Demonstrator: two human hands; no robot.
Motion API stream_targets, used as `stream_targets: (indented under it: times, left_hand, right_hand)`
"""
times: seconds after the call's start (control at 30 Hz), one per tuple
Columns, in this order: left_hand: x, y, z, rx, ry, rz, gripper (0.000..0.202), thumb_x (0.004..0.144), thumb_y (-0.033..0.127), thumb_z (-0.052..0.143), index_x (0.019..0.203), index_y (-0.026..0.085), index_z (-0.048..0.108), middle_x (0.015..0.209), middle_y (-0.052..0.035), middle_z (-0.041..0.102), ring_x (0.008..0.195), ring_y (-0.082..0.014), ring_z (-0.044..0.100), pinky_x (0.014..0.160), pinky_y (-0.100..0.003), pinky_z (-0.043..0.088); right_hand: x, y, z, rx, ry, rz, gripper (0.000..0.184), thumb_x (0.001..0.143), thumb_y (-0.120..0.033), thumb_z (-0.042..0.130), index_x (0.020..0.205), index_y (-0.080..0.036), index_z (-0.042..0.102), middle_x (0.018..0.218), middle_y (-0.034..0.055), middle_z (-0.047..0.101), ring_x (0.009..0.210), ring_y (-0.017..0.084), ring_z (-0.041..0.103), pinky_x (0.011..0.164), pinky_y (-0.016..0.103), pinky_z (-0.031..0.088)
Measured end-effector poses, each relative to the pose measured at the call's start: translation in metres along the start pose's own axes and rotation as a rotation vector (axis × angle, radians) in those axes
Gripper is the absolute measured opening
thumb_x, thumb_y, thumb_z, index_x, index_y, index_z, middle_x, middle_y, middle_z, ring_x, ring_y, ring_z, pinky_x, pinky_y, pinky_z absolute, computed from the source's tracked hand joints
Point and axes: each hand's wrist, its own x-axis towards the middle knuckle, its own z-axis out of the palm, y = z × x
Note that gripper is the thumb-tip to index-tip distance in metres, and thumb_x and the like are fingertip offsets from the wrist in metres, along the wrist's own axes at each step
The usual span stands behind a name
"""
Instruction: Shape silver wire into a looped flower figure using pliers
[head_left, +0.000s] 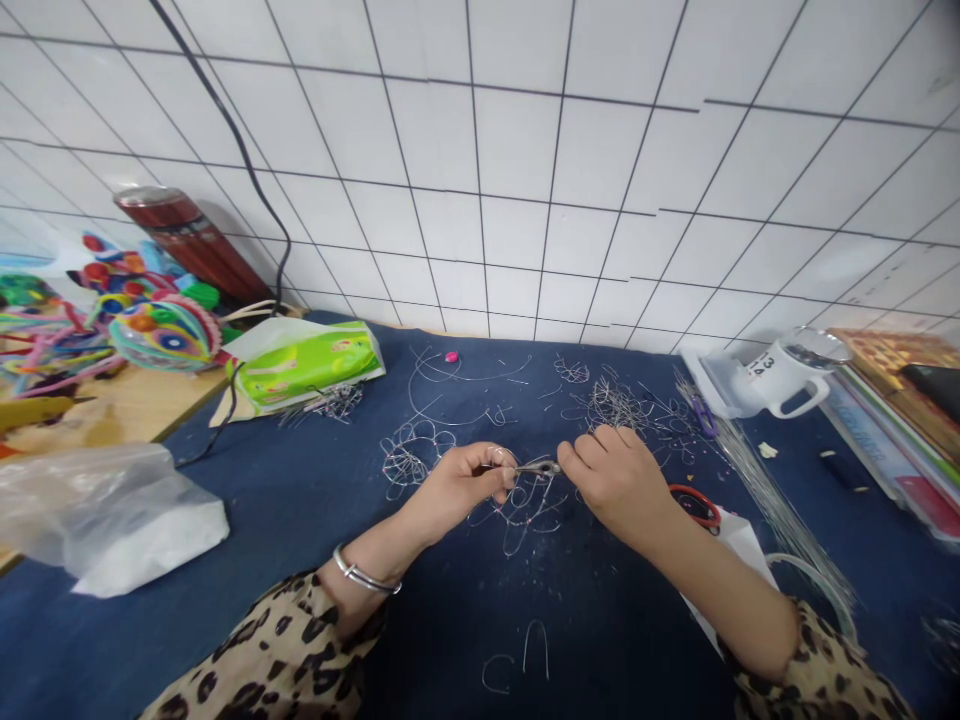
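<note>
My left hand (480, 474) pinches a thin silvery wire between thumb and fingers. Closed around a small pair of metal pliers (541, 467), my right hand (616, 483) holds their jaws pointing left, close to the left fingertips. The handles are mostly hidden in the palm. Just below both hands is a looped wire shape (517, 522) with tiny pinkish dots; whether it joins the pinched wire I cannot tell. A rounded wire piece (409, 458) lies left of my left hand. Two bent wire bits (535, 645) rest nearer to me.
A tangled wire pile (619, 402) and straight wires (780, 500) lie right, near a red-handled tool (697, 507). A white mug (799, 372) stands by books (892, 450). Leftward are a green tissue pack (311, 365), plastic bag (127, 520), red flask (195, 240) and colourful toys (165, 330).
</note>
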Motion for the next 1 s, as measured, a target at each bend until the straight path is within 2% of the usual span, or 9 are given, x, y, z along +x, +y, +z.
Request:
stream_targets:
  times: [0.23,0.43,0.67,1.0]
  left_hand:
    - [0.000,0.000,-0.001,0.051,0.010,0.007,0.009,0.079,0.022,0.057,0.080,0.014,0.059,0.069,0.0012,0.056,0.059,-0.0082,0.052,0.063,-0.024,0.044]
    - [0.000,0.000,-0.001,0.118,0.033,0.037,0.010,0.080,0.023,0.056,0.083,0.014,0.059,0.066,0.0019,0.056,0.060,-0.0090,0.054,0.062,-0.023,0.044]
    - [0.001,-0.001,-0.003,0.158,0.030,0.082,0.012,0.082,0.026,0.055,0.084,0.015,0.059,0.065,0.0017,0.057,0.060,-0.0093,0.053,0.063,-0.023,0.044]
    - [-0.001,-0.004,0.003,0.397,0.138,0.159,0.011,0.083,0.023,0.052,0.085,0.016,0.060,0.068,0.0003,0.058,0.062,-0.0110,0.055,0.062,-0.024,0.044]
  right_hand:
    - [-0.001,-0.003,0.002,0.025,-0.029,0.027,0.019,0.086,-0.011,0.043,0.095,-0.016,0.059,0.072,0.0025,0.050,0.071,0.017,0.037,0.064,0.033,0.024]
    - [-0.003,-0.009,0.008,0.086,-0.067,0.117,0.013,0.083,-0.011,0.047,0.085,-0.017,0.058,0.071,0.0027,0.049,0.071,0.017,0.037,0.064,0.033,0.024]
    - [-0.004,-0.013,0.006,0.044,-0.042,0.131,0.018,0.084,-0.010,0.044,0.095,-0.016,0.058,0.072,0.0033,0.050,0.072,0.017,0.038,0.065,0.033,0.024]
    - [-0.006,-0.022,0.008,0.139,-0.091,0.233,0.009,0.082,-0.014,0.049,0.078,-0.019,0.055,0.070,0.0027,0.050,0.070,0.018,0.038,0.064,0.033,0.022]
